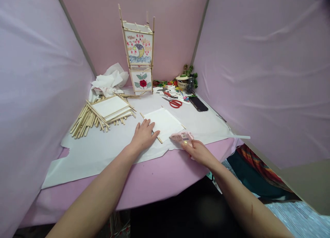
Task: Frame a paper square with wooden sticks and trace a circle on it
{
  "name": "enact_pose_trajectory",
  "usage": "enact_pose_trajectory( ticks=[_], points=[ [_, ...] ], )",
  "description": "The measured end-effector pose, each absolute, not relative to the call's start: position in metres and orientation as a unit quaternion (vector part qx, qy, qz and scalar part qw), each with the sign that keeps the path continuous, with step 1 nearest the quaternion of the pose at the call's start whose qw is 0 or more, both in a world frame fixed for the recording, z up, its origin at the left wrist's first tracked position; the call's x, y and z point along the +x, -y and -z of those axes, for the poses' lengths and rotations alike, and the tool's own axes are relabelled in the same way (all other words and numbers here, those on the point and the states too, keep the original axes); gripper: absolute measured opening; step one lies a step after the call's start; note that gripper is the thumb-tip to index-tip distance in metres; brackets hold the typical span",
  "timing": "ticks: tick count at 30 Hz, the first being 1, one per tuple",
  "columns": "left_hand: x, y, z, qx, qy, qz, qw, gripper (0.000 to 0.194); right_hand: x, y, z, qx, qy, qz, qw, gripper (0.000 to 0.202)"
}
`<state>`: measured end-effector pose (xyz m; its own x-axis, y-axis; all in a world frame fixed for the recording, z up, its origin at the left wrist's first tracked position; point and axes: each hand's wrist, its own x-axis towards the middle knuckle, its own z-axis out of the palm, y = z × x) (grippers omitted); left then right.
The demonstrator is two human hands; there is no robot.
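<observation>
My left hand [145, 134] lies flat, fingers spread, over the left edge of a white paper panel [166, 123] and its thin wooden stick [158, 138]. Another stick shows at the panel's right corner. In my right hand [197, 150] is a pink hot glue gun [183, 137], its nozzle pointing left at the panel's near edge. A long white glue stick [239, 137] juts from the gun's back toward the right. Whether the nozzle touches the paper I cannot tell.
A stick-framed paper lantern [140, 59] stands at the back. To the left, framed panels [110, 106] rest on a stick pile [86, 124] near crumpled white paper [109, 80]. Red-handled scissors [175, 103], a phone [198, 103] and a small pot [182, 82] sit at the right.
</observation>
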<state>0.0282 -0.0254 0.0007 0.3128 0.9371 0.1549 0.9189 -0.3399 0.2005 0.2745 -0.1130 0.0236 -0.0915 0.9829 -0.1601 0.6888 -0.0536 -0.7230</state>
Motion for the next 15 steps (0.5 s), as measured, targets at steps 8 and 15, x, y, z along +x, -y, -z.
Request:
enact_pose_trajectory(
  ticks=[8, 15],
  points=[
    [0.028, 0.026, -0.001, 0.81, -0.573, -0.121, 0.038, 0.048, 0.283, 0.109, -0.023, -0.65, 0.649, -0.33, 0.216, 0.049],
    [0.029, 0.027, -0.002, 0.81, -0.573, -0.12, 0.038, 0.048, 0.288, 0.107, -0.023, -0.655, 0.636, -0.338, 0.228, 0.046]
  ],
)
